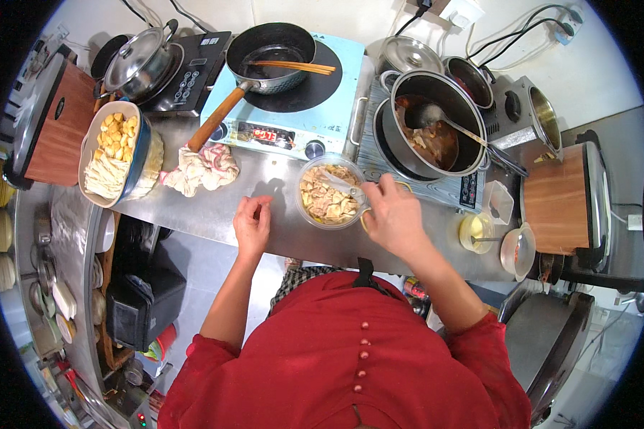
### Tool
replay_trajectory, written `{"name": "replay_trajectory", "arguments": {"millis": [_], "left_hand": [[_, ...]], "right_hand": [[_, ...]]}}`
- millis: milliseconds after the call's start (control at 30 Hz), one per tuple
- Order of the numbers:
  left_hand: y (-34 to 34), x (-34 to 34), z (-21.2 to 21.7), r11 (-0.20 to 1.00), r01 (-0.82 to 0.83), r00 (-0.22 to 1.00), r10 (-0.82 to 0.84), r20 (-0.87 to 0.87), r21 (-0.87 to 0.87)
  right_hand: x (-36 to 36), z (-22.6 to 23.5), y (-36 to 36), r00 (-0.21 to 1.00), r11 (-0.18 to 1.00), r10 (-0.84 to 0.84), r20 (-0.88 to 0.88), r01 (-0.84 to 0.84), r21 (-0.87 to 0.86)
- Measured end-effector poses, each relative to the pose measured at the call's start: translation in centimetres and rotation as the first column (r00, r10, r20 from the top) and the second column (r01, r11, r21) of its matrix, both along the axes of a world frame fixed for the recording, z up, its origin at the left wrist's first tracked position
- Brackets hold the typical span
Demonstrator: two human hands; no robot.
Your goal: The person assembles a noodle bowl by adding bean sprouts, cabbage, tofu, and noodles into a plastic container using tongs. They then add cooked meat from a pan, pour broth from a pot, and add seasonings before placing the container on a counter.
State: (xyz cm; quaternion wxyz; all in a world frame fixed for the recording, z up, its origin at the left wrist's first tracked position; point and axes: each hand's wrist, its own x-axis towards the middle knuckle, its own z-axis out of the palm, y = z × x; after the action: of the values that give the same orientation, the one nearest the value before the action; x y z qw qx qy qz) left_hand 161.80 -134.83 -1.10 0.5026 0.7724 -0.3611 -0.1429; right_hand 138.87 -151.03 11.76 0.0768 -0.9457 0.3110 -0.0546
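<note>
A round clear plastic bowl (301, 196) of chopped pale meat or tofu-like pieces (329, 201) stands near the front of the steel counter. My right hand (392, 214) is closed around scissors (343, 184) with yellow-edged handles, their blades over the bowl's contents. To the left of the bowl, my left hand (252, 223) hovers by the counter's front edge, fingers curled in and nothing visible in them. Behind it lies a crumpled cloth (204, 169), at the end of the wooden handle of a dark frying pan (283, 84).
The pan, with chopsticks (293, 66) across it, sits on a light blue induction cooker (293, 129). A deep pot (472, 143) of brown broth with a ladle (454, 125) stands right. At left are a lidded pot (137, 61) and tubs of tofu puffs and mushrooms (89, 146).
</note>
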Motion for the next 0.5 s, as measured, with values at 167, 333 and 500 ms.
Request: {"name": "replay_trajectory", "arguments": {"millis": [167, 333, 500], "left_hand": [[-0.4, 0.6, -2.3, 0.999, 0.005, 0.999, -0.007, 0.045, 0.052], [-0.2, 0.7, -3.2, 0.996, 0.093, 0.971, -0.092, 0.220, 0.008], [-0.2, 0.8, -3.3, 0.993, 0.114, 0.966, -0.111, 0.235, 0.001]], "right_hand": [[1.9, -1.7, 1.1, 0.998, 0.997, -0.011, -0.060, 0.007, -0.076], [0.5, -2.5, 0.2, 0.982, 0.966, -0.190, -0.011, 0.188, 0.179], [-1.4, 0.5, -0.4, 0.932, 0.908, -0.312, 0.185, 0.235, 0.347]]}}
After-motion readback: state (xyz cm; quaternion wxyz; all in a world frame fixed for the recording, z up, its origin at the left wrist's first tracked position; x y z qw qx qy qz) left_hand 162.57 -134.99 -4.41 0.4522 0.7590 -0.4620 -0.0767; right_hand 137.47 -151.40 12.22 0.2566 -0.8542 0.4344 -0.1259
